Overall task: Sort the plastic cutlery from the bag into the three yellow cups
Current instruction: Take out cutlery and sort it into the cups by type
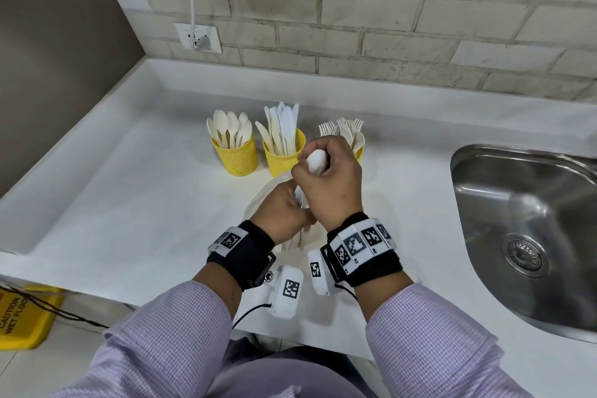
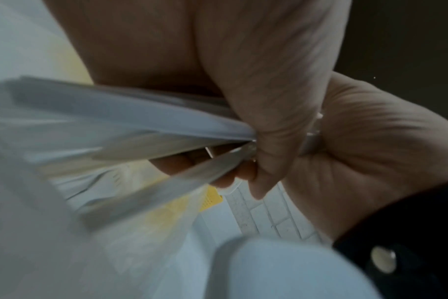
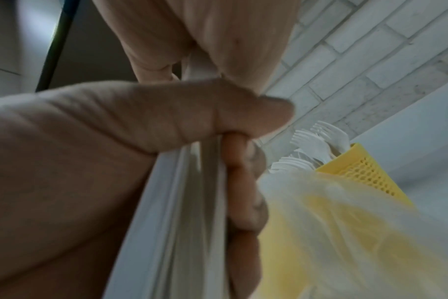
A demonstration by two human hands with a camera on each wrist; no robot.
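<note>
Three yellow mesh cups stand in a row at the back of the counter: the spoon cup (image 1: 235, 157), the knife cup (image 1: 281, 160) and the fork cup (image 3: 366, 168), which my right hand mostly hides in the head view. My right hand (image 1: 326, 178) grips a bundle of white cutlery (image 3: 179, 202) in front of the knife cup, with a spoon bowl (image 1: 316, 160) sticking out of the fist. Just below, my left hand (image 1: 281, 213) holds the lower stems (image 2: 141, 125) at the mouth of the translucent bag (image 1: 255, 203). The bag's contents are hidden.
A steel sink (image 1: 529, 223) is set into the white counter (image 1: 145, 203) at the right. A brick-tile wall with a socket (image 1: 198, 37) and a white cord runs behind the cups. A yellow wet-floor sign (image 1: 22, 317) lies on the floor at lower left.
</note>
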